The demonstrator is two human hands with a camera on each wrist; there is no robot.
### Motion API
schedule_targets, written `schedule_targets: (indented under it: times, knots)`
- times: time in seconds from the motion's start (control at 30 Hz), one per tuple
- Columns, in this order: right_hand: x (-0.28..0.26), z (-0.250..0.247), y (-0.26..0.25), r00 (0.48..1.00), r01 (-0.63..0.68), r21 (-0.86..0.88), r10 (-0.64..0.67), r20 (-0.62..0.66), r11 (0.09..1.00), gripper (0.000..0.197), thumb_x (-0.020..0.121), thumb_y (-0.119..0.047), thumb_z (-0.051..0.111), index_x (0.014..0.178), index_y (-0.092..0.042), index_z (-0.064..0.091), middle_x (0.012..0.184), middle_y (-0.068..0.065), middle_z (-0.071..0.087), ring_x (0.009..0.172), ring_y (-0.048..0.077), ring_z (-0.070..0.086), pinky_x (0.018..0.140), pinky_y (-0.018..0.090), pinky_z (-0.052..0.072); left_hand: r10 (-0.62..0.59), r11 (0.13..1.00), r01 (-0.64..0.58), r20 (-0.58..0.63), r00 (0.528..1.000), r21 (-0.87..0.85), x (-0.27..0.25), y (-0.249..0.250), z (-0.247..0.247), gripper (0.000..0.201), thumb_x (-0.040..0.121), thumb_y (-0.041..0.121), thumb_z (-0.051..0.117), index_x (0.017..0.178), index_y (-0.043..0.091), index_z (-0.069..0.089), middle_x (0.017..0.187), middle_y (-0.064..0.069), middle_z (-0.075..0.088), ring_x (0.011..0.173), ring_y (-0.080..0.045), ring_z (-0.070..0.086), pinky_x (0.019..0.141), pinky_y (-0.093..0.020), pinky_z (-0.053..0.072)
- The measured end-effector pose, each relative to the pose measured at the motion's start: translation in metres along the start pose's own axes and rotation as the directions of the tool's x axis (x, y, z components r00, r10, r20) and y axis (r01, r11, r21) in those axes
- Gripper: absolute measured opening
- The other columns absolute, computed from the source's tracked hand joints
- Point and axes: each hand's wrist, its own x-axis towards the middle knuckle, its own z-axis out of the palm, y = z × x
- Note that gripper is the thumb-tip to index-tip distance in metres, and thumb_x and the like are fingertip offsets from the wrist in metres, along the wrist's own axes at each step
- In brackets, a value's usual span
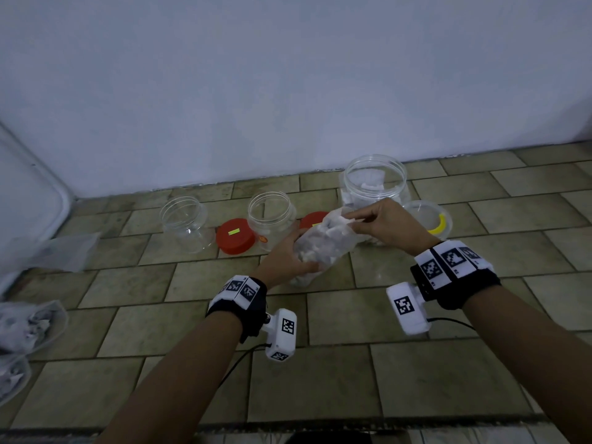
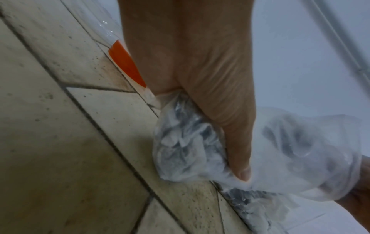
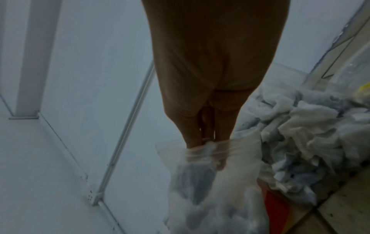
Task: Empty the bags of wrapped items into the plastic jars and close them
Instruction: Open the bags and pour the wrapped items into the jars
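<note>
Gripping the bag (image 1: 323,248): left hand (image 1: 285,256) round its base, right hand (image 1: 384,224) pinching its open edge.

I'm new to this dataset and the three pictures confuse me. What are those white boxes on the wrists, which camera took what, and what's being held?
No robot here: a person works on a tiled floor. The white boxes are wrist cameras; the wide picture comes from a head camera, the close-ups from each wrist. The left hand grips a clear bag of wrapped items from below; the right hand pinches its top edge. Behind stand two empty jars, a bigger part-filled jar and a red lid.
</note>
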Motion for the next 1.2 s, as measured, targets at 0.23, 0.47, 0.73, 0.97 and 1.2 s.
schedule_targets:
  times: [0.23,0.47,0.73,0.97,1.2]
  knots:
    - [-0.001,-0.017,-0.008,0.998,-0.002,0.133,0.01,-0.063,0.991,0.03,0.08,-0.015,0.073,0.11,-0.014,0.07,0.094,-0.001,0.071,0.075,-0.006,0.063,0.075,0.007,0.048,0.017,0.998,-0.017,-0.006,1.0,-0.061,-0.002,0.005,0.001,0.082,0.068,0.037,0.086,0.138,0.026,0.043,0.129,0.007,0.059,0.116,-0.004,0.058,0.097,-0.03,0.05]
    - [0.003,-0.033,-0.011,0.995,0.011,0.261,0.016,-0.103,0.965,0.028,0.079,-0.017,0.074,0.106,-0.019,0.071,0.093,-0.005,0.072,0.079,0.0,0.065,0.078,0.018,0.05,0.002,0.998,-0.005,-0.032,0.999,-0.067,-0.006,0.01,-0.004,0.084,0.067,0.04,0.086,0.138,0.027,0.042,0.134,0.006,0.055,0.12,-0.01,0.055,0.095,-0.03,0.05]
    - [0.02,-0.063,-0.019,0.931,0.081,0.233,0.01,-0.366,0.969,0.029,0.081,-0.019,0.072,0.11,-0.012,0.069,0.089,-0.002,0.069,0.073,-0.004,0.062,0.082,0.018,0.049,-0.004,0.998,0.0,-0.055,0.999,-0.066,-0.012,0.016,-0.005,0.082,0.074,0.029,0.083,0.142,0.024,0.038,0.133,0.007,0.052,0.12,-0.01,0.053,0.084,-0.016,0.049]
    - [0.039,-0.063,-0.016,0.986,0.057,-0.402,-0.115,-0.121,0.914,0.034,0.086,-0.018,0.06,0.12,-0.018,0.064,0.124,0.005,0.063,0.11,0.02,0.059,0.091,0.022,0.04,-0.019,0.999,0.017,-0.07,0.997,-0.027,-0.015,0.019,-0.001,0.078,0.076,0.026,0.08,0.14,0.02,0.036,0.12,0.012,0.048,0.108,-0.006,0.051,0.067,-0.008,0.045]
    - [0.012,-0.029,-0.032,0.966,0.225,-0.255,-0.249,-0.067,0.941,0.022,0.084,-0.004,0.054,0.081,-0.017,0.071,0.081,-0.005,0.067,0.072,0.015,0.061,0.064,0.014,0.045,-0.02,1.0,0.019,-0.08,0.997,-0.01,-0.017,0.014,0.0,0.081,0.073,0.034,0.082,0.139,0.022,0.036,0.121,0.011,0.048,0.11,-0.009,0.052,0.078,-0.014,0.044]
